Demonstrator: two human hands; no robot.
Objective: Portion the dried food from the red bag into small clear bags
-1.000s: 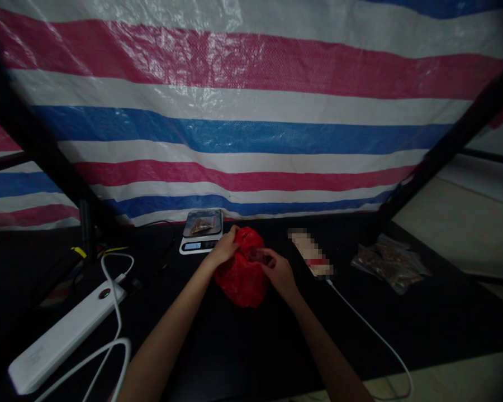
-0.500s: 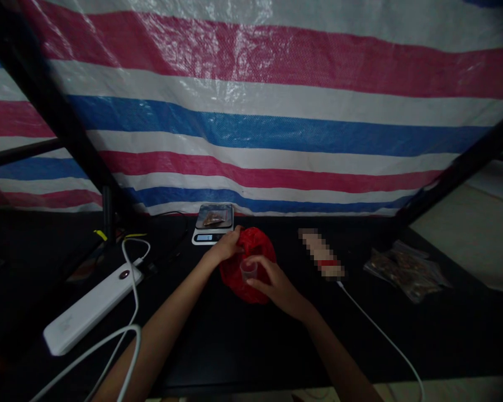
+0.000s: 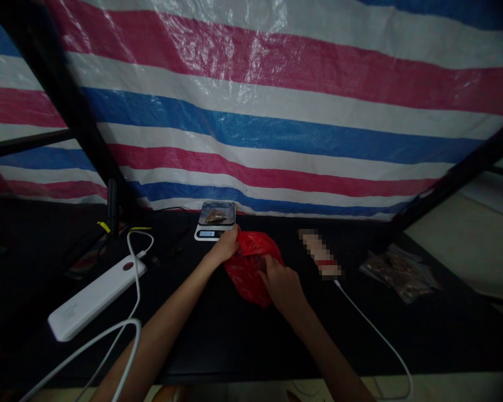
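Note:
A red plastic bag (image 3: 251, 285) lies on the black table in front of me, crumpled, with its mouth facing up. My left hand (image 3: 228, 245) pinches the bag's left rim, just in front of the scale. At the mouth, my right hand (image 3: 284, 283) has its thumb and fingers closed round a small clear plastic cup (image 3: 258, 263), which is dim and mostly covered by the fingers and red film. The bag's contents are hidden. Behind my left hand stands a white digital scale (image 3: 204, 233), its display lit, with a small filled clear packet (image 3: 216, 216) on its pan.
On the left, a white power bank (image 3: 94, 298) lies with a looping white cable (image 3: 134, 296). To the right is a pixelated device (image 3: 321, 254) on a white cable. Farther right sit several filled clear packets (image 3: 402, 273). A striped tarp (image 3: 276, 128) hangs behind the table.
My right hand has dipped the cup from above the bag down into its mouth, the fingers curling tighter. My left hand keeps its hold on the rim. The camera view has tilted slightly.

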